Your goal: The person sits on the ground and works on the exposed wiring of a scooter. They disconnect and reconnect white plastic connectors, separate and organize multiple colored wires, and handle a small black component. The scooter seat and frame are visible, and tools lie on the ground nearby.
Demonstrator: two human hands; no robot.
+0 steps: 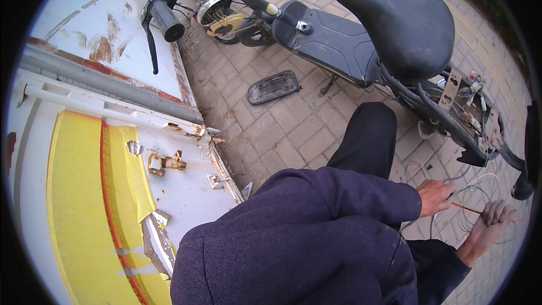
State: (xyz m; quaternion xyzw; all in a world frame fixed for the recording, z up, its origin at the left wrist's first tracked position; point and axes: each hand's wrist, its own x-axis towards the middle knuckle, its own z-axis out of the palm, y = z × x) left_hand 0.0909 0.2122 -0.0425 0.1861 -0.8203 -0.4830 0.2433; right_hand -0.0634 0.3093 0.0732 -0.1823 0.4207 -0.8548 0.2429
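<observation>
At the right, my left hand (435, 197) is closed on one end of a thin strand of red, yellow and dark wires (466, 208). My right hand (490, 227), slightly blurred, has its fingers curled round the other end, so a short length is stretched between the two. Loose grey and white cable (477, 176) loops over the paving around both hands. Just beyond them stands the rear frame (451, 110) of an electric scooter, its wiring and connectors (477, 87) exposed. The fingertips' exact grip is too small to make out.
The scooter's black saddle (403, 31), footboard (330, 36) and handlebar grip (166, 21) stretch across the top. A dark oblong plastic cover (274, 87) lies on the brick paving (299, 130). On the left is a rusty white metal panel (189, 178) with torn yellow sheeting (79, 192).
</observation>
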